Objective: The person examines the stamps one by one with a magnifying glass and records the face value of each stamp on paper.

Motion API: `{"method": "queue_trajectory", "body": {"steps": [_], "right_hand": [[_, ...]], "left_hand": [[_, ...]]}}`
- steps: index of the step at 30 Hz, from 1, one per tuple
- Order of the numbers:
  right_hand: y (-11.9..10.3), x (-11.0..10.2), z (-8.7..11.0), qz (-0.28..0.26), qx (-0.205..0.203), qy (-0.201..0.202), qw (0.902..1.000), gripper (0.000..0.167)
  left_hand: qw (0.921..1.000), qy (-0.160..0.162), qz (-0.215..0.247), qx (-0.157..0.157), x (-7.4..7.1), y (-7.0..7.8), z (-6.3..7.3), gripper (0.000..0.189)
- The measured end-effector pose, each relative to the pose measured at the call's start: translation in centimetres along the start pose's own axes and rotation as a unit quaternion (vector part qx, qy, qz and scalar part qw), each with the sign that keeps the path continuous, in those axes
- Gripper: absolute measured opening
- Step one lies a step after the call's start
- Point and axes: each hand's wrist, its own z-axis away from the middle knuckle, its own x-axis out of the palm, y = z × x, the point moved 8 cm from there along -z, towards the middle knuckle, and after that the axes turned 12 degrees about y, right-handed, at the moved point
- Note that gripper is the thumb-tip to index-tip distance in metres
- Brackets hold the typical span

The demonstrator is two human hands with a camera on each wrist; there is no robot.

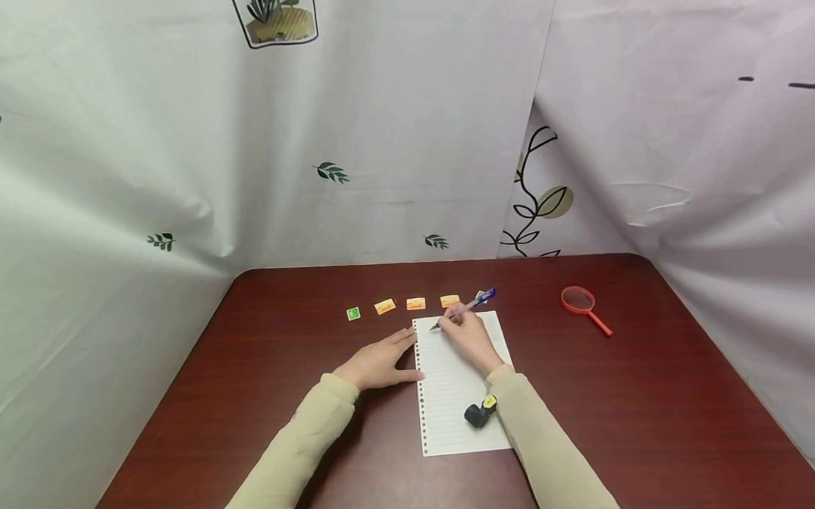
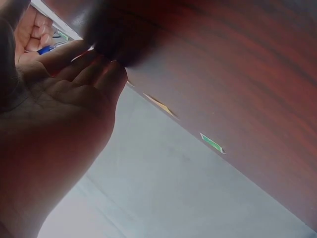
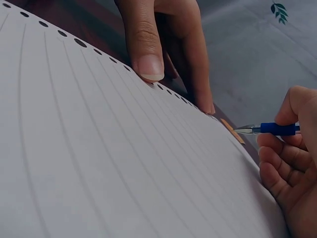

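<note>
A lined sheet of paper [image 1: 455,404] with punched holes down its left edge lies on the dark red table. My right hand [image 1: 471,339] rests over its upper part and pinches a blue pen [image 1: 481,298], tip pointing left near the top lines. In the right wrist view the pen's blue grip [image 3: 277,129] sits between thumb and fingers. My left hand [image 1: 379,362] has its fingers extended, with thumb and fingertips at the sheet's holed edge. The left thumb [image 3: 150,64] presses on that edge in the right wrist view.
Behind the sheet runs a row of small cards: a green one [image 1: 353,314], then orange ones [image 1: 385,307], [image 1: 416,303], and another green one partly behind the pen. A red magnifying glass [image 1: 579,300] lies at right. A black wrist camera [image 1: 479,414] shows over the sheet.
</note>
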Motion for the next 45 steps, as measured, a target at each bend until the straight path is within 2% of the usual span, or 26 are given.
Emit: {"method": "queue_trajectory", "body": {"steps": [19, 34, 45], "right_hand": [[-0.77, 0.87, 0.44, 0.021, -0.056, -0.029, 0.9978, 0.006], [-0.85, 0.87, 0.47, 0.037, -0.062, -0.035, 0.9967, 0.007], [-0.42, 0.4, 0.14, 0.034, -0.039, -0.008, 0.9986, 0.004]], "left_hand": [[0.9999, -0.004, 0.011, -0.002, 0.13, 0.01, 0.04, 0.088], [0.9998, -0.001, 0.018, 0.0, -0.24, 0.27, 0.16, 0.087], [0.9999, -0.004, 0.012, -0.001, -0.13, 0.14, 0.05, 0.087]]}}
